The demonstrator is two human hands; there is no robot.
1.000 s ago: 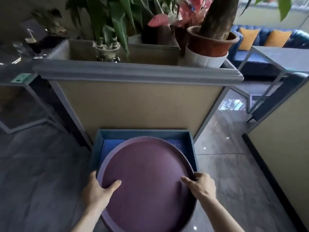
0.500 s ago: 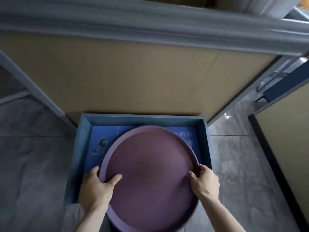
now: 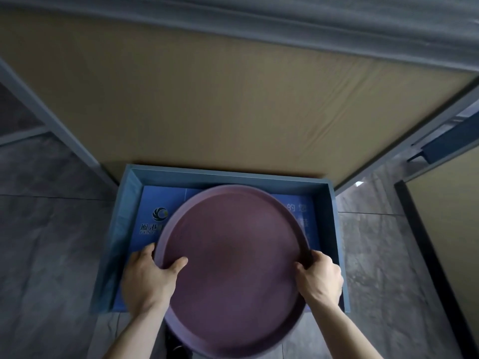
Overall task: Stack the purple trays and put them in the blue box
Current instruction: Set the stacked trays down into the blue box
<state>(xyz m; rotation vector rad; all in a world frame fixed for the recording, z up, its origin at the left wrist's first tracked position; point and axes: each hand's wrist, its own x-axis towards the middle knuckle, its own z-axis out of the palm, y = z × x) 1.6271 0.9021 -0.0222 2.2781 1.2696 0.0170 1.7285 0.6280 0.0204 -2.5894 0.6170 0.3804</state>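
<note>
Your left hand (image 3: 147,278) is gripping the round purple plastic tray (image 3: 233,268) at its 9 o'clock rim, thumb lying inside on the tray floor, fingers hidden under the edge. Your right hand (image 3: 320,279) is clamping the rim at 3 o'clock, its fingertips also tucked out of sight. You are holding the tray over the shallow rectangular blue box (image 3: 334,229); its 6 o'clock edge is hanging out past the box's near wall. Whether it is one tray or a stack is hard to tell: only one top surface is showing. The tray is covering most of the box floor, where a blue printed sheet (image 3: 153,203) is lying, its logo and lettering partly hidden. Beyond the box at 12 o'clock, a tan panel (image 3: 233,104) is standing on the grey tiled floor (image 3: 51,242).
</note>
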